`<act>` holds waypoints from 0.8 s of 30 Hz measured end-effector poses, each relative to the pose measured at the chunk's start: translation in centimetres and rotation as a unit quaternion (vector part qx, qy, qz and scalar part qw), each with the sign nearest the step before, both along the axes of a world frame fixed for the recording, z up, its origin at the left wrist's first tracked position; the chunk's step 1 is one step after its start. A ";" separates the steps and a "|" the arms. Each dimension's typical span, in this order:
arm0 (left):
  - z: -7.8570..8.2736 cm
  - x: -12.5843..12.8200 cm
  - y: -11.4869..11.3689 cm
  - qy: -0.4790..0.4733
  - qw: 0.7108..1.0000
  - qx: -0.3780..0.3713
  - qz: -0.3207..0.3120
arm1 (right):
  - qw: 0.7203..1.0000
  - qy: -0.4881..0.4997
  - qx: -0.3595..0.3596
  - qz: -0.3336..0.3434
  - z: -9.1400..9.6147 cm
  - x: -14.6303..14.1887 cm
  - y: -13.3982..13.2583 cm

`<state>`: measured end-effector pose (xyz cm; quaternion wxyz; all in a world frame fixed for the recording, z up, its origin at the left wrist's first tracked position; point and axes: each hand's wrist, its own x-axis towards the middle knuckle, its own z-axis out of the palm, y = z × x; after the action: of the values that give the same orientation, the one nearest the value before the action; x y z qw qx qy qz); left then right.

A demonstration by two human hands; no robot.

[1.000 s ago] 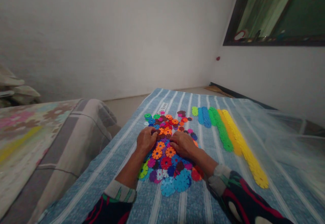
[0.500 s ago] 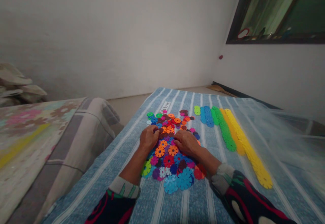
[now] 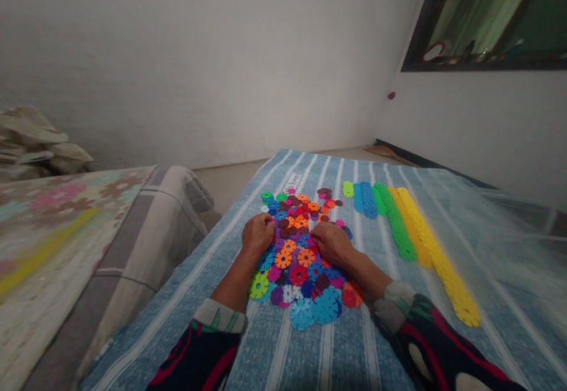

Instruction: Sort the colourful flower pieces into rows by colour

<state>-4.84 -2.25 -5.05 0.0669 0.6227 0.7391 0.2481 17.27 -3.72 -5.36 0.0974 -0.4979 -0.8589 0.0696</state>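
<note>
Resting at a loose pile of notched plastic discs (image 3: 305, 257), two bare hands work on a worktop (image 3: 299, 361) covered in blue cloth with white stripes. Clock directions are taken from the middle of the pile, with twelve o'clock pointing away from the person. The left hand (image 3: 258, 233) is at ten o'clock, fingers curled inward; the right hand (image 3: 331, 240) is at two o'clock, fingers bent over the discs. The two are apart, with discs showing between them. Whether either pinches a disc, I cannot tell.

The pile mixes orange, red, purple, brown, pink and blue. Large light-blue discs (image 3: 326, 305) lie between five and six o'clock, and a lime disc (image 3: 258, 285) at eight.

Well apart from the pile, overlapping discs form neat rows: a short lime row (image 3: 348, 189) between one and two o'clock, then blue rows (image 3: 367, 201), green rows (image 3: 401, 234), an orange row (image 3: 417, 238) and a long yellow row (image 3: 440, 255) reaching towards four. Clear plastic (image 3: 500, 220), blurred, sits at three.
</note>
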 end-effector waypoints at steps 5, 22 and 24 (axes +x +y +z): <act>0.1 0.2 -0.1 -0.010 1.000 -0.016 -0.003 | 1.000 0.008 -0.001 0.003 0.1 0.3 -0.1; 0.4 0.3 -0.2 0.015 0.999 -0.038 -0.024 | 0.997 0.011 0.066 -0.042 -0.6 0.9 1.0; 0.4 0.3 -0.2 0.014 0.999 -0.040 -0.023 | 0.997 0.015 0.071 -0.033 -0.7 0.4 1.1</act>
<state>-4.52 -2.41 -4.60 0.0873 0.6396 0.7348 0.2084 17.71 -2.57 -6.05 0.1477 -0.5167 -0.8432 0.0129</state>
